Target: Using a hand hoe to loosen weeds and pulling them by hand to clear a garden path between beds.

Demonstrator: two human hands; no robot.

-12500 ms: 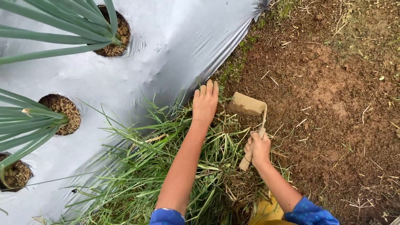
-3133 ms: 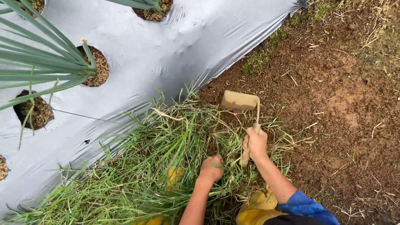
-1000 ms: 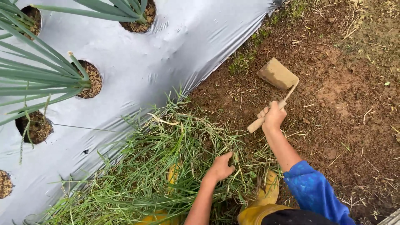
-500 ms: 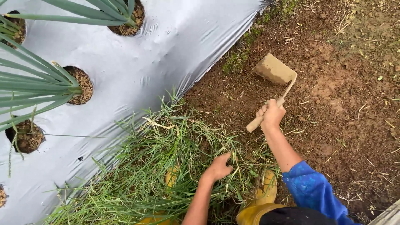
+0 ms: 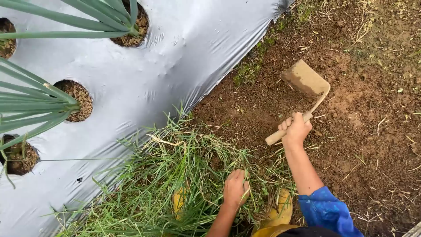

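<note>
Your right hand [image 5: 296, 130] clenches the raised hoe [image 5: 302, 90]; your left hand [image 5: 236, 188] grasps the grass clump [image 5: 175, 175], much of it uncut

Outdoors in soft, even daylight. Grey plastic mulch sheeting [image 5: 175, 74] covers the left side, pierced by round planting holes [image 5: 79, 98] from which long green leaves [image 5: 35, 105] spread. To the right lies bare brown soil [image 5: 372, 131], strewn with dry stalks.
</note>
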